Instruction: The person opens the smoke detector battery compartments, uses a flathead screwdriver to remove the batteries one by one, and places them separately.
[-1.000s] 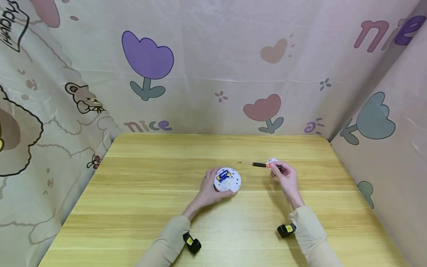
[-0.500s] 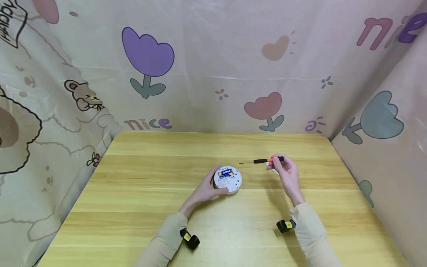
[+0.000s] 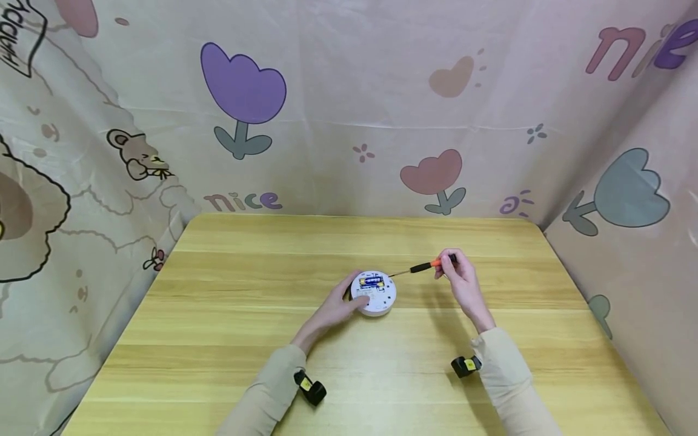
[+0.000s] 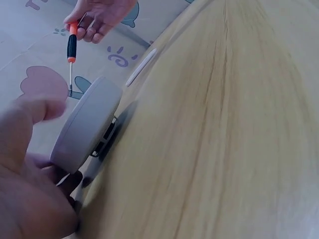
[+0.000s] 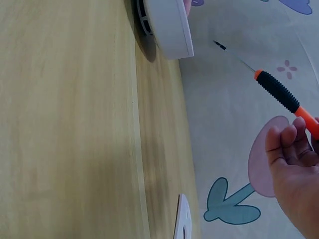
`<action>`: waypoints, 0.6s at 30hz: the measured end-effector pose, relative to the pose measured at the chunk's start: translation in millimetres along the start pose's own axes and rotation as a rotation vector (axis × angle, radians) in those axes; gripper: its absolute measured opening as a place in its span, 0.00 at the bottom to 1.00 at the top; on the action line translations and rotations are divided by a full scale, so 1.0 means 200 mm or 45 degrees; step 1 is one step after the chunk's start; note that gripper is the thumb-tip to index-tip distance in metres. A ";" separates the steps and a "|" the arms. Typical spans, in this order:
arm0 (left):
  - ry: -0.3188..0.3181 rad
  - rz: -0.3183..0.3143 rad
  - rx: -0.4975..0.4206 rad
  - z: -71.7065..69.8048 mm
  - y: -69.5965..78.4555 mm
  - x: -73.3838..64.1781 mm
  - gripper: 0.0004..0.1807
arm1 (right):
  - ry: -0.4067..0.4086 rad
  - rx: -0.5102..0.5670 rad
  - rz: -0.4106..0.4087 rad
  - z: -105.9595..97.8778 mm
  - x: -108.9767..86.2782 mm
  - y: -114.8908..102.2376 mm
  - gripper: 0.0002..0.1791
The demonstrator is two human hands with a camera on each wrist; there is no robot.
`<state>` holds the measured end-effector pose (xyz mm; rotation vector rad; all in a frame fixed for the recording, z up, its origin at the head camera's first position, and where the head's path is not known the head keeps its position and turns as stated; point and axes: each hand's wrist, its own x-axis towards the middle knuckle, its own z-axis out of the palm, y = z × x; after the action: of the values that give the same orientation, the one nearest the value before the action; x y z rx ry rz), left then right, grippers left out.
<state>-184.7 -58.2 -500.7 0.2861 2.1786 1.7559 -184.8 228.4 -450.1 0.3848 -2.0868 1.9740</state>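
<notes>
My left hand (image 3: 334, 310) grips a round white device (image 3: 380, 304), fingers under its left side and thumb over its top face. Blue-and-yellow batteries (image 3: 372, 282) sit in an open slot on that face. The left wrist view shows the device's thick side wall (image 4: 88, 124) raised over the table, with a dark, slotted part beneath. To the right, my right hand (image 3: 465, 289) holds a screwdriver (image 3: 421, 267) by its black and orange handle. Its thin shaft points left, and the tip overlaps the device's upper right edge in the head view.
A thin white cover (image 4: 141, 67) lies on the wooden table (image 3: 245, 278) below the right hand, mostly hidden in the head view. Patterned curtains (image 3: 327, 91) enclose the table's back and sides. Black wrist cameras (image 3: 309, 388) are worn at both sleeves.
The screwdriver's tip has tilted down and come to the device's edge as the right hand shifted slightly left and up. The left hand has turned the device a little, its thumb moving onto the face.
</notes>
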 end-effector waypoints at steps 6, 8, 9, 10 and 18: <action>0.093 0.044 0.028 0.02 0.01 0.02 0.29 | -0.023 -0.125 -0.024 0.03 0.01 -0.01 0.13; 0.091 0.035 0.047 0.02 0.00 0.03 0.29 | -0.032 -0.136 -0.043 0.04 0.01 -0.01 0.12; 0.088 0.037 0.056 0.01 0.00 0.03 0.29 | -0.033 -0.134 -0.052 0.04 0.02 0.00 0.11; 0.082 0.035 0.062 0.01 0.00 0.03 0.29 | -0.032 -0.131 -0.057 0.04 0.02 0.00 0.11; 0.097 0.068 0.095 0.01 0.01 0.04 0.27 | -0.051 -0.268 -0.012 0.06 0.01 -0.04 0.10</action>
<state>-191.7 -52.1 -499.7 0.3031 2.3144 1.7430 -183.8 216.9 -442.1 0.3941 -2.2846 1.7317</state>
